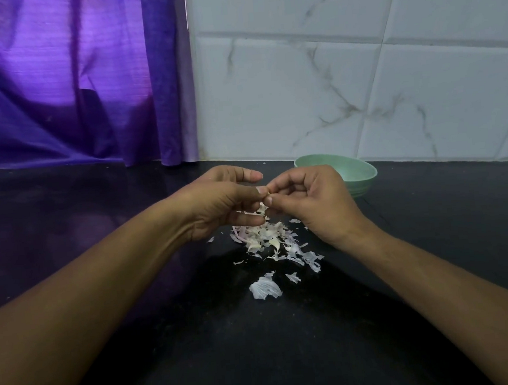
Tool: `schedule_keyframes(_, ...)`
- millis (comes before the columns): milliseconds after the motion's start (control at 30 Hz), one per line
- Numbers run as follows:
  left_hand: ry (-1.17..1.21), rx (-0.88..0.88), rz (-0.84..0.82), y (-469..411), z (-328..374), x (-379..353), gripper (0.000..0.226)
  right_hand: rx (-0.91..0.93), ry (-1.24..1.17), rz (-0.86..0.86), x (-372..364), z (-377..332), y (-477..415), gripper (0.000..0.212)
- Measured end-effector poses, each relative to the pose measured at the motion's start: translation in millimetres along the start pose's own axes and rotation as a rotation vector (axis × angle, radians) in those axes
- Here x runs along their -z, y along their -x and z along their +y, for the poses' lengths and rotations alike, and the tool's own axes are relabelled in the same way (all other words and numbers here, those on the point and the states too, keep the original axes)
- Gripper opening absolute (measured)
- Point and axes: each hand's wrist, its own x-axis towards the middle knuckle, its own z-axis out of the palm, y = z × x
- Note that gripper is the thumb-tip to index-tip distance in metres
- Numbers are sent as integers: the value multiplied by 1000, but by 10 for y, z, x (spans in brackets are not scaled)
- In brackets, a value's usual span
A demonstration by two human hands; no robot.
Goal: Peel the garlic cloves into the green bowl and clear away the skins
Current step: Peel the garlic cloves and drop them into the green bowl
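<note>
While on one clove [265, 205], two hands [217, 207] [311, 200]

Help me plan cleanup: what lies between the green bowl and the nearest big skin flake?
Head view: a heap of white papery garlic skins and cloves.

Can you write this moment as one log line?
step: peeling garlic | left hand: pinches clove | right hand: pinches clove | skins: piled on counter | green bowl: behind right hand
</note>
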Motion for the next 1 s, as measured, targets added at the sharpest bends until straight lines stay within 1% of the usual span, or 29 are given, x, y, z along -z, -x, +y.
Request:
schedule_keyframes(100,-79,-88,48,-17,-34,-27,22,32,42,31,-2,19,-14,7)
schedule_keyframes(167,-155,-147,85,-27,-64,-36,18,20,7,50,16,45,-26,8)
schedule_keyframes(233,-208,-183,123,-34,-95,-18,21,7,-49,53,37,71,-33,9)
schedule_keyframes(300,-233,-201,138,-36,-111,0,21,9,-77,44,45,83,-36,10)
schedule_keyframes(400,-238,-215,117,-31,-116,5,20,6,-93,20,34,101,-43,13)
schedule_keyframes(533,-242,-202,117,-32,-113,20,21,-18,-121,-15,33,104,-36,13)
schedule_keyframes(767,-233,-208,133,-32,-85,51,11,-129,-248,-43,47,17,4,18)
schedule_keyframes(900,-260,-235,109,-21,-72,38,9,-228,-354,-39,56,9,12,20)
schedule_keyframes(1000,-292,-269,71,-13,-74,25,6,-280,-442,-53,53,7,5,26)
